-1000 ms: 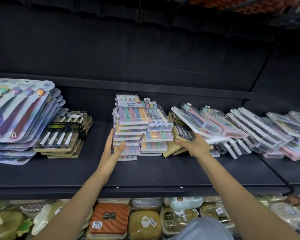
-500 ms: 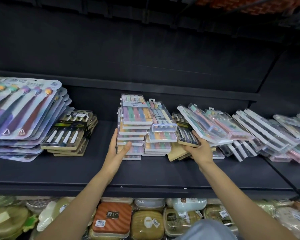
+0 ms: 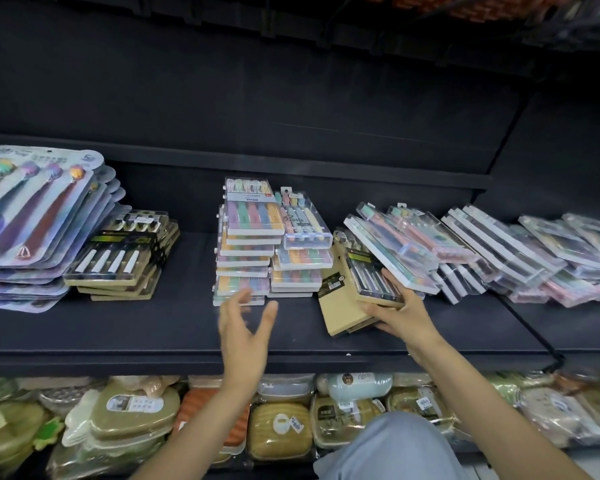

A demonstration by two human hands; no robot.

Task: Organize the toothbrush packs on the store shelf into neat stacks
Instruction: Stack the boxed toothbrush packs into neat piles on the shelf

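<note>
On the black shelf [image 3: 153,334], my right hand [image 3: 400,315] grips a tan-backed toothbrush pack [image 3: 373,278] with black and white brushes, tilted at the shelf's middle right. Under it lie more tan packs [image 3: 343,311]. Clear pastel packs [image 3: 392,247] lean over it from the right. My left hand [image 3: 246,332] hovers open, holding nothing, just in front of two stacks of pastel toothbrush packs [image 3: 248,244]. A matching stack of tan packs [image 3: 125,258] sits further left.
Large purple blister packs [image 3: 32,216] are piled at the far left. Slumped piles of clear and black-white packs [image 3: 520,258] fill the right end. The lower shelf holds soap boxes and dishes [image 3: 281,431]. A knee in blue cloth [image 3: 392,448] is at the bottom.
My left hand has come off the side of the pastel stack and drawn back, fingers spread. My right hand has pulled the tan pack out from under the leaning clear packs.
</note>
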